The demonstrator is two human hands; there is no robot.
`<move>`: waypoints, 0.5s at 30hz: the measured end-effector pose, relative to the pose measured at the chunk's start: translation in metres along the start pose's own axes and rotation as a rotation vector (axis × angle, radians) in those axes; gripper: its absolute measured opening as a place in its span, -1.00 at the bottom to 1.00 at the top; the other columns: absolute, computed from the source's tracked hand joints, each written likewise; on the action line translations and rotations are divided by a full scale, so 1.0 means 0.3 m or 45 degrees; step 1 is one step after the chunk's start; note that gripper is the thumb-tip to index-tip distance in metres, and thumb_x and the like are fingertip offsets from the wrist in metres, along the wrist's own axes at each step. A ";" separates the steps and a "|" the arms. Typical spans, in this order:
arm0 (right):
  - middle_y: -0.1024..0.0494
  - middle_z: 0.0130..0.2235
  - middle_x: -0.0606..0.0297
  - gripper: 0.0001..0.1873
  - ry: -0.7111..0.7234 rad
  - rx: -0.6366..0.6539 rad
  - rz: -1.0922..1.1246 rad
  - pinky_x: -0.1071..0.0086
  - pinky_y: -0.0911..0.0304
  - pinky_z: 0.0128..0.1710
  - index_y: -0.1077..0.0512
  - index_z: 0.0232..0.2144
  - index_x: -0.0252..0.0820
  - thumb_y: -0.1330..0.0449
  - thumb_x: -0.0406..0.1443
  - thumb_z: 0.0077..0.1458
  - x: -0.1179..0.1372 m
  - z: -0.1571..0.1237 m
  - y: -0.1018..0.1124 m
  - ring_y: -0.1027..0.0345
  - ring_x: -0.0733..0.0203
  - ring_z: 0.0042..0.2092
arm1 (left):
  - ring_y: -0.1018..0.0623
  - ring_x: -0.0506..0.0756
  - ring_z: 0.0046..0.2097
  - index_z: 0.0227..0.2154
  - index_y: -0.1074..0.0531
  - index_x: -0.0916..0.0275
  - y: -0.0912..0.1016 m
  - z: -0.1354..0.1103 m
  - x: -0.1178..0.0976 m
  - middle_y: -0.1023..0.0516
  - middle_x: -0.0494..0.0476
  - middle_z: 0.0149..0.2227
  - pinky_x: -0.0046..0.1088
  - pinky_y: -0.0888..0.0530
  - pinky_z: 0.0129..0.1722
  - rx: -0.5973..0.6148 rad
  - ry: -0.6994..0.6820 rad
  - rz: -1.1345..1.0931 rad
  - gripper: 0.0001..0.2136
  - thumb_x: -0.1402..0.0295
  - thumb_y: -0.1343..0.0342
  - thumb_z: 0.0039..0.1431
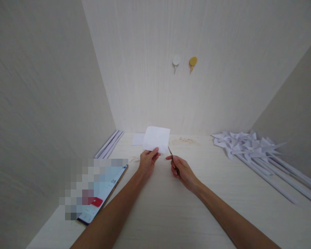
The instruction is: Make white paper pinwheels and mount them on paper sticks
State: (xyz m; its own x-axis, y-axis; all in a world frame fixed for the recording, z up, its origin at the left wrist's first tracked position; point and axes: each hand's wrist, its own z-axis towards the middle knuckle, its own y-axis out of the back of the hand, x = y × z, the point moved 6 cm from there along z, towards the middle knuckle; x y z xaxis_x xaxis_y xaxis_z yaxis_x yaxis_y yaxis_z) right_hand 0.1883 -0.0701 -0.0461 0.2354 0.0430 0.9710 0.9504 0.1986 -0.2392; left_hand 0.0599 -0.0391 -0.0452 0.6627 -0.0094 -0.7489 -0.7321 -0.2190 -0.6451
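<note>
Pinching the lower edge of a white paper (157, 138), the left hand (147, 162) holds it at twelve o'clock; the right hand's (183, 170) fingers clasp scissors (173, 162), tip near the paper's five o'clock corner. Apparently a cutting step, calling for a steady sheet. The paper looks thin, squarish, faintly creased.

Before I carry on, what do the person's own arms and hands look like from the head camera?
The left hand and right hand are ungloved. The left forearm and right forearm are bare to the picture's edge, with no sleeve, watch or bracelet visible. I see no ring, though parts of both hands are hidden.
</note>
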 end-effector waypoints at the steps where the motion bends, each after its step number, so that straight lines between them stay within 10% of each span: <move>1: -0.12 -0.63 0.52 -0.54 -0.001 0.016 -0.031 0.51 0.22 -0.71 -0.37 -0.40 -0.22 -0.14 0.05 -0.17 -0.002 0.001 0.000 0.05 0.48 -0.68 | -0.40 -0.14 -0.64 -0.75 -0.29 0.35 -0.001 0.000 0.002 -0.40 -0.04 -0.72 -0.71 -0.33 -0.62 0.008 -0.004 0.015 -0.76 0.49 -0.31 -0.38; 15: -0.12 -0.66 0.54 -0.57 -0.040 0.074 -0.011 0.51 0.33 -0.74 -0.35 -0.44 -0.22 -0.15 0.03 -0.19 -0.009 -0.001 -0.006 0.13 0.51 -0.72 | -0.46 -0.04 -0.52 -0.64 -0.43 0.37 -0.011 -0.005 0.019 -0.49 0.08 -0.57 -0.57 -0.39 -0.54 0.083 -0.057 0.234 -0.74 0.33 -0.33 -0.46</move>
State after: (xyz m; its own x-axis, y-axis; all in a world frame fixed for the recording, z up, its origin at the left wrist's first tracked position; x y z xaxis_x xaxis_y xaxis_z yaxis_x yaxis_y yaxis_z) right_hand 0.1859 -0.0709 -0.0482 0.2197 0.0716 0.9729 0.9389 0.2553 -0.2308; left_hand 0.0663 -0.0399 -0.0471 0.5103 0.0004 -0.8600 -0.8498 -0.1538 -0.5043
